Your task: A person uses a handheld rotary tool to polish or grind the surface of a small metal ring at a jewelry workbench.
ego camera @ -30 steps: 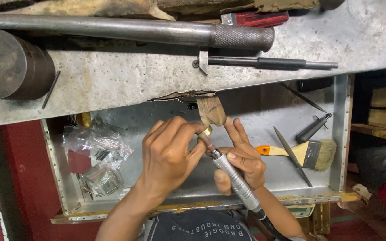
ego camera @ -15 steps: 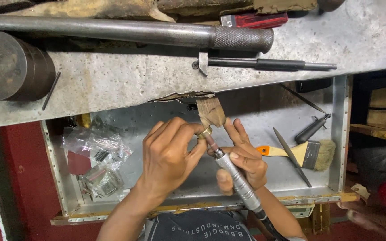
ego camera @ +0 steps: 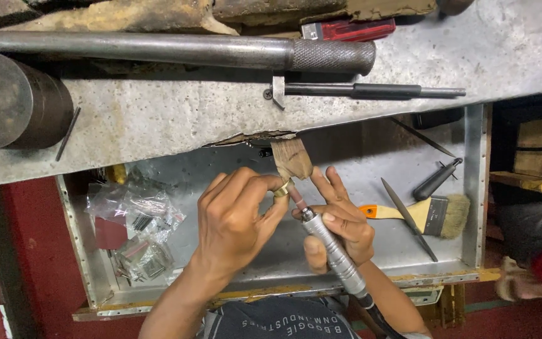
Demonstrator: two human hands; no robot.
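Note:
My left hand [ego camera: 236, 223] pinches a small gold-coloured ring [ego camera: 281, 188] against a wooden bench peg [ego camera: 291, 159] that juts out from the workbench edge. My right hand [ego camera: 340, 226] grips a silver rotary handpiece [ego camera: 334, 254], held like a pen. Its pinkish tip meets the ring. The tool's black cable runs down toward my lap. Both hands hover over an open metal drawer [ego camera: 89, 263].
In the drawer lie a paintbrush with an orange handle [ego camera: 425, 213], a flat file [ego camera: 408, 216], a dark-handled tool [ego camera: 435, 179] and clear plastic bags of small parts [ego camera: 136, 226]. On the grey bench top [ego camera: 177, 119] rest a long steel bar [ego camera: 170, 50], a heavy steel cylinder [ego camera: 17, 103] and a thin rod tool [ego camera: 371, 91].
Hardly anything differs. Both hands stay at the peg with only slight shifts of the fingers and handpiece.

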